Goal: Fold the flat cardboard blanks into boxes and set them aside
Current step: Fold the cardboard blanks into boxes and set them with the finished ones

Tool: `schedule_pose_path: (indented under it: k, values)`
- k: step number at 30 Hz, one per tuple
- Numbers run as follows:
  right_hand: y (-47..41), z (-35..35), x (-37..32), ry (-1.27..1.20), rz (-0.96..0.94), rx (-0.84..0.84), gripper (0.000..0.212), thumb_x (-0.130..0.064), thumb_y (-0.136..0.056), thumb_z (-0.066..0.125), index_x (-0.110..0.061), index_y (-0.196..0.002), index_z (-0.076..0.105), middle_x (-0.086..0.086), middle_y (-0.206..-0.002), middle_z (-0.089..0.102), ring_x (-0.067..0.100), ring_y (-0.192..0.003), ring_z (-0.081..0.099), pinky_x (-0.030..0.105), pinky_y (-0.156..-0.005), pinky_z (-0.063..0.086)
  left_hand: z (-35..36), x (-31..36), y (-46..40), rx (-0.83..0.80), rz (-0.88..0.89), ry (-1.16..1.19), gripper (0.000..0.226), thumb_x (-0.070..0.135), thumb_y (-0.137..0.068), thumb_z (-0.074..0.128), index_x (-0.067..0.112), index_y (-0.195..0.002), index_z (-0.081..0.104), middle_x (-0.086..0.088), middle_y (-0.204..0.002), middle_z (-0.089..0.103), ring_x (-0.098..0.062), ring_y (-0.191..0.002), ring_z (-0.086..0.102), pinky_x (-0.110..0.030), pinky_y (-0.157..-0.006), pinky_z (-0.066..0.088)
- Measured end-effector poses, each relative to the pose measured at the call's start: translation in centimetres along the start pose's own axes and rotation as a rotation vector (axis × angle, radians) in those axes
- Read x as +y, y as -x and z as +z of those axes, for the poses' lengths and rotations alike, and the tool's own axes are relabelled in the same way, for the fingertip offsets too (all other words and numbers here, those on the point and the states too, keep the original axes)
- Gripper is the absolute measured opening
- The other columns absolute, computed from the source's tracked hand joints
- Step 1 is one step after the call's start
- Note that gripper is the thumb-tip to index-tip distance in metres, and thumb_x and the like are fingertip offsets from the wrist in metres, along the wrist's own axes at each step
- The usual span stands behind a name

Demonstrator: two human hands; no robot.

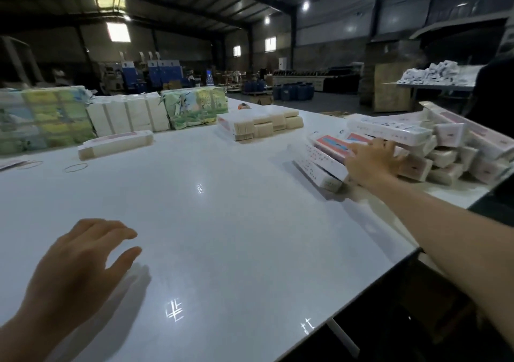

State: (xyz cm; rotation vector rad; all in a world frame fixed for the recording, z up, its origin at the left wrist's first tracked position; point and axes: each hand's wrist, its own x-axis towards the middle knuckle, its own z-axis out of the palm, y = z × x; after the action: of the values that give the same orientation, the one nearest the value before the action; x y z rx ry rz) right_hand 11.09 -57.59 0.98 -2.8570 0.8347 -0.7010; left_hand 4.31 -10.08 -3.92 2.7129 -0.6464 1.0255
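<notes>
A worker's right hand [371,164] rests with straight fingers on a heap of finished boxes [417,150], setting one aside. The left hand [80,261] hovers relaxed, holding nothing. Stacks of flat blanks [258,126], well beyond both hands, await folding.

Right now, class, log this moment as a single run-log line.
stage: setting a box aside | right hand: open, on pile of folded boxes | left hand: open, over white table | flat blanks: stacked beyond
</notes>
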Motion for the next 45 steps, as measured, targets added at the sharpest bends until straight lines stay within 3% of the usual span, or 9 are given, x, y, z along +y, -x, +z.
schedule_pose_path:
  k: [4, 7, 14, 19, 24, 28, 31, 36, 45]
  values:
    - [2.3, -2.7, -4.3, -0.239, -0.175, 0.131, 0.044, -0.028, -0.092, 0.049, -0.023, -0.136, 0.05, 0.01, -0.145, 0.038, 0.031, -0.131, 0.029, 0.051, -0.107, 0.023, -0.9, 1.8, 0.1, -0.053, -0.057, -0.007, 0.023, 0.037, -0.081, 0.061, 0.017, -0.085, 0.073, 0.002, -0.088, 0.069, -0.027, -0.086, 0.065, -0.035, -0.063, 0.047]
    - [6.0, -4.4, -10.2, -0.371, -0.455, 0.188, 0.036, -0.023, -0.091, 0.053, -0.016, -0.125, 0.061, 0.009, -0.136, 0.052, 0.03, -0.124, 0.04, 0.046, -0.102, 0.031, -0.6, 2.5, 0.4, -0.162, -0.19, 0.022, 0.007, 0.027, -0.084, 0.067, 0.026, -0.09, 0.07, 0.009, -0.095, 0.065, -0.017, -0.096, 0.059, -0.03, -0.071, 0.043]
    - [18.5, -1.8, -22.3, -0.482, -0.955, -0.25, 0.031, -0.029, -0.095, 0.048, -0.024, -0.12, 0.065, 0.0, -0.133, 0.056, 0.022, -0.123, 0.046, 0.039, -0.103, 0.038, -0.3, 2.1, 1.2, -0.273, -0.213, 0.074, 0.022, 0.036, -0.093, 0.046, 0.027, -0.102, 0.064, 0.01, -0.107, 0.059, -0.011, -0.102, 0.048, -0.03, -0.082, 0.043]
    - [21.9, 1.1, -24.2, -0.421, -1.019, -0.409, 0.03, -0.023, -0.092, 0.041, -0.025, -0.106, 0.067, -0.001, -0.119, 0.058, 0.022, -0.111, 0.048, 0.038, -0.091, 0.042, -0.4, 1.8, 1.3, -0.297, -0.21, 0.071, 0.024, 0.032, -0.094, 0.043, 0.024, -0.104, 0.064, 0.005, -0.103, 0.058, -0.013, -0.101, 0.048, -0.033, -0.08, 0.045]
    - [21.6, 1.9, -23.9, -0.441, -1.036, -0.398, 0.029, -0.022, -0.093, 0.043, -0.029, -0.109, 0.066, -0.006, -0.12, 0.057, 0.02, -0.112, 0.047, 0.035, -0.09, 0.04, -0.5, 2.4, 0.9, -0.342, -0.229, 0.067, 0.024, 0.034, -0.094, 0.045, 0.023, -0.105, 0.063, 0.004, -0.102, 0.057, -0.013, -0.1, 0.047, -0.03, -0.076, 0.042]
    - [21.6, 2.1, -23.9, -0.482, -1.013, -0.381, 0.03, -0.026, -0.098, 0.043, -0.028, -0.116, 0.066, -0.008, -0.126, 0.057, 0.018, -0.116, 0.047, 0.034, -0.096, 0.039, -3.3, -1.6, -0.4, -0.421, -0.541, 0.131, 0.023, 0.041, -0.089, 0.053, 0.028, -0.104, 0.064, 0.009, -0.11, 0.06, -0.013, -0.102, 0.054, -0.03, -0.078, 0.042]
    - [21.6, 2.1, -23.9, -0.507, -0.995, -0.371, 0.03, -0.023, -0.097, 0.045, -0.026, -0.116, 0.067, -0.009, -0.125, 0.058, 0.018, -0.115, 0.047, 0.032, -0.094, 0.038, -7.3, -8.3, 0.0, -0.427, -0.794, -0.051, 0.031, 0.038, -0.085, 0.056, 0.02, -0.11, 0.062, 0.0, -0.117, 0.06, -0.021, -0.105, 0.055, -0.035, -0.085, 0.046]
    - [21.6, 2.0, -23.9, -0.523, -0.987, -0.357, 0.027, -0.019, -0.094, 0.05, -0.022, -0.113, 0.069, -0.005, -0.122, 0.061, 0.019, -0.113, 0.051, 0.031, -0.091, 0.04, -12.9, -16.9, 5.8, -0.507, -1.213, -0.374, 0.085, 0.068, -0.077, 0.057, 0.012, -0.137, 0.037, -0.013, -0.147, 0.026, -0.033, -0.136, 0.019, -0.049, -0.103, 0.026]
    - [22.0, 2.1, -24.3, -0.55, -0.966, -0.343, 0.021, -0.011, -0.091, 0.058, -0.013, -0.106, 0.073, 0.003, -0.117, 0.065, 0.026, -0.108, 0.056, 0.034, -0.086, 0.04, -13.2, -20.5, 7.6, -0.467, -1.339, -0.346, 0.113, 0.068, -0.054, 0.078, 0.008, -0.137, 0.029, -0.015, -0.139, 0.035, -0.033, -0.128, 0.03, -0.046, -0.098, 0.031]
